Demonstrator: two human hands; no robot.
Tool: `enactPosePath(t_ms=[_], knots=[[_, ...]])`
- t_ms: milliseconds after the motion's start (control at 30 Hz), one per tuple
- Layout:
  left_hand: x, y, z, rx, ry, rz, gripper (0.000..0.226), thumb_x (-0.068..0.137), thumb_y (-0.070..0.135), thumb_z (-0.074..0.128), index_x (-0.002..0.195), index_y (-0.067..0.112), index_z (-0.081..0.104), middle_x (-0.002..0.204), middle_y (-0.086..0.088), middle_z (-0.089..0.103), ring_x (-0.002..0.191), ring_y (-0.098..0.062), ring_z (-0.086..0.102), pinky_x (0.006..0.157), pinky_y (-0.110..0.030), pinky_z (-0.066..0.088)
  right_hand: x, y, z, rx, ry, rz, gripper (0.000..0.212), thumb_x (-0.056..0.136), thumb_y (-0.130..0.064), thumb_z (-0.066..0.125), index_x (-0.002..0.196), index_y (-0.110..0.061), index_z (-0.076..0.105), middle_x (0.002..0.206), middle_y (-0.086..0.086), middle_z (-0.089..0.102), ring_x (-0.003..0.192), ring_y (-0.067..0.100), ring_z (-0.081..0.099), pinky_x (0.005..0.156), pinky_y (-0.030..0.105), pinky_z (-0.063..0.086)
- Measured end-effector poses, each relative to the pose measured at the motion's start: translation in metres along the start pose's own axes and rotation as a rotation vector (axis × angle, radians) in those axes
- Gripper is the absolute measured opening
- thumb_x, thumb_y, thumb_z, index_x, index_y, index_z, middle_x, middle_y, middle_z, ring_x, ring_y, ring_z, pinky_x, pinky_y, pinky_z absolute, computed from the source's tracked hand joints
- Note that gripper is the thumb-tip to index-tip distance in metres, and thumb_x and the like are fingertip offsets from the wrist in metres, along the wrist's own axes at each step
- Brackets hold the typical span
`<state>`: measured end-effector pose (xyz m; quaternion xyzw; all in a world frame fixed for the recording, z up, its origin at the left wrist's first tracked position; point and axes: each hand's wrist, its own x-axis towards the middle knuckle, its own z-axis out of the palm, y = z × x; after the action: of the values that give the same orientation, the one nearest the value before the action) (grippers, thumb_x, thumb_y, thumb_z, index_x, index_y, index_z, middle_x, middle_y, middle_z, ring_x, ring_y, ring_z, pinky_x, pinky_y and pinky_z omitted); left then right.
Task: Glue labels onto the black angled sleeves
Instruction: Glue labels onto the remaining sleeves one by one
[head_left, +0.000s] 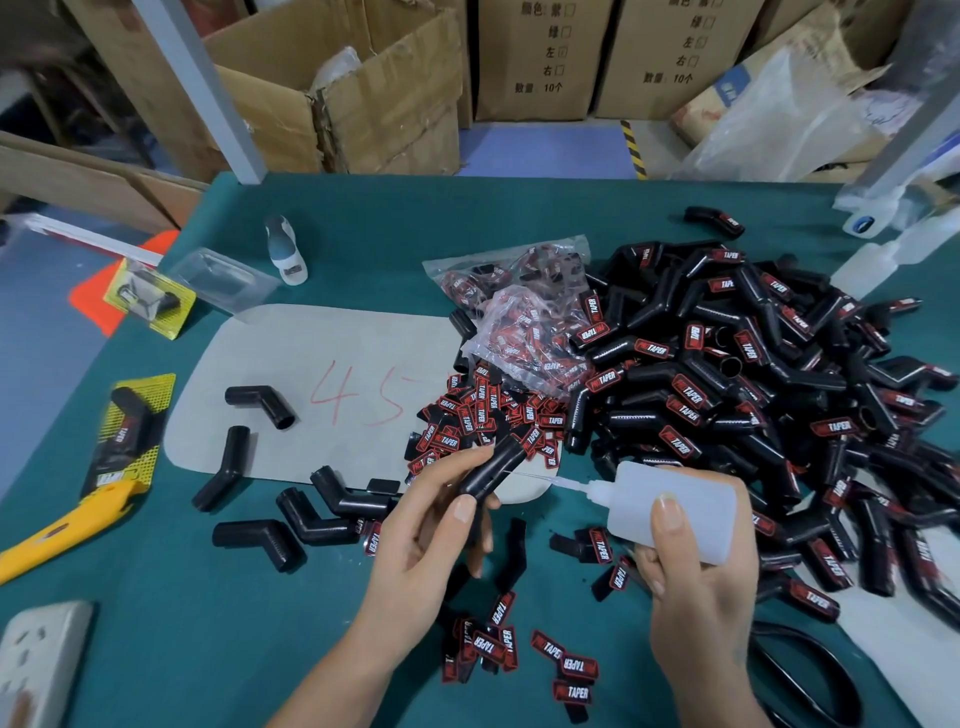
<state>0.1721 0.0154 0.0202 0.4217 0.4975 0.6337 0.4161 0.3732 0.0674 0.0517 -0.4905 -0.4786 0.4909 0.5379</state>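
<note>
Most look done: a big labelled pile (753, 374) sits beyond the right fingers (670, 519), which grip the glue bottle (680, 509). Left fingers (462, 509) pinch a bare sleeve (493, 467) at the nozzle tip. Bare sleeves (291, 514) left of them remain.

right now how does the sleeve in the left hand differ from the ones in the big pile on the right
The held sleeve is lifted off the table in the left hand, with the glue bottle nozzle aimed at it; the pile sleeves lie heaped on the table. No label shows on the held sleeve; many pile sleeves carry red-and-black labels. Both are black angled tubes.
</note>
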Motion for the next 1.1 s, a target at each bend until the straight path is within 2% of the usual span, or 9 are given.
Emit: enactPosePath(t_ms=[200, 333, 567, 633, 800, 900, 1000, 1100], knots=[[-0.0013, -0.0032, -0.0008, 0.003, 0.005, -0.004, 0.036, 0.105, 0.029, 0.055, 0.139, 0.024, 0.064, 0.099, -0.009, 0.069, 0.07, -0.019, 0.063, 0.054, -0.029, 0.053, 0.0011, -0.0008, 0.0013, 0.025, 0.023, 0.008, 0.02, 0.084, -0.05, 0.067, 0.101, -0.041, 0.066, 0.087, -0.011, 0.068, 0.066, 0.001, 0.06, 0.053, 0.015, 0.047], [-0.0014, -0.0042, -0.0008, 0.002, 0.002, -0.009, 0.036, 0.105, 0.029, 0.055, 0.139, 0.023, 0.064, 0.098, -0.008, 0.07, 0.07, -0.02, 0.063, 0.053, -0.03, 0.053, 0.0019, 0.0013, -0.0004, 0.036, 0.005, 0.008, 0.021, 0.087, -0.048, 0.066, 0.103, -0.034, 0.065, 0.082, -0.011, 0.064, 0.058, -0.002, 0.053, 0.051, 0.013, 0.043], [-0.0019, -0.005, -0.0015, 0.009, -0.005, -0.007, 0.036, 0.105, 0.027, 0.054, 0.139, 0.025, 0.065, 0.099, -0.01, 0.07, 0.07, -0.019, 0.063, 0.054, -0.029, 0.053, 0.0018, 0.003, -0.001, 0.04, 0.015, 0.013, 0.021, 0.087, -0.048, 0.067, 0.104, -0.037, 0.065, 0.087, -0.011, 0.066, 0.064, -0.001, 0.058, 0.053, 0.013, 0.046], [-0.0017, -0.005, -0.0015, 0.011, -0.005, -0.006, 0.036, 0.105, 0.028, 0.054, 0.139, 0.025, 0.065, 0.099, -0.01, 0.07, 0.07, -0.019, 0.063, 0.054, -0.029, 0.053, 0.0013, 0.0039, -0.0017, 0.03, 0.018, 0.016, 0.023, 0.087, -0.05, 0.068, 0.105, -0.037, 0.065, 0.089, -0.011, 0.067, 0.067, 0.001, 0.061, 0.055, 0.014, 0.048], [-0.0014, -0.0052, -0.0017, 0.007, -0.005, -0.011, 0.036, 0.105, 0.029, 0.054, 0.139, 0.024, 0.065, 0.1, -0.009, 0.07, 0.07, -0.02, 0.063, 0.054, -0.028, 0.052, 0.0025, 0.0039, -0.0033, 0.044, 0.018, 0.022, 0.027, 0.086, -0.049, 0.068, 0.107, -0.033, 0.065, 0.087, -0.007, 0.064, 0.06, -0.001, 0.053, 0.053, 0.013, 0.044], [-0.0011, -0.0044, -0.0009, -0.017, -0.005, -0.019, 0.038, 0.106, 0.039, 0.058, 0.14, 0.024, 0.064, 0.1, -0.01, 0.07, 0.071, -0.022, 0.064, 0.054, -0.029, 0.053, 0.003, 0.0033, -0.0032, 0.07, 0.013, 0.027, 0.034, 0.086, -0.047, 0.068, 0.115, -0.03, 0.064, 0.086, -0.008, 0.063, 0.059, -0.001, 0.052, 0.051, 0.014, 0.044], [-0.0009, -0.0031, 0.0001, -0.055, -0.004, -0.037, 0.042, 0.104, 0.046, 0.062, 0.14, 0.025, 0.064, 0.101, -0.01, 0.07, 0.074, -0.023, 0.065, 0.055, -0.032, 0.054, 0.0045, 0.0025, -0.0014, 0.124, -0.002, 0.057, 0.042, 0.085, -0.045, 0.069, 0.123, -0.029, 0.061, 0.078, -0.009, 0.06, 0.051, 0.0, 0.048, 0.046, 0.016, 0.04], [-0.0002, -0.0027, 0.0013, -0.077, 0.006, -0.044, 0.041, 0.103, 0.046, 0.064, 0.139, 0.026, 0.064, 0.1, -0.009, 0.07, 0.075, -0.023, 0.066, 0.056, -0.033, 0.055, 0.0074, 0.0025, -0.0011, 0.157, -0.046, 0.079, 0.038, 0.085, -0.045, 0.069, 0.119, -0.03, 0.059, 0.069, -0.01, 0.052, 0.044, 0.006, 0.038, 0.043, 0.018, 0.035]])
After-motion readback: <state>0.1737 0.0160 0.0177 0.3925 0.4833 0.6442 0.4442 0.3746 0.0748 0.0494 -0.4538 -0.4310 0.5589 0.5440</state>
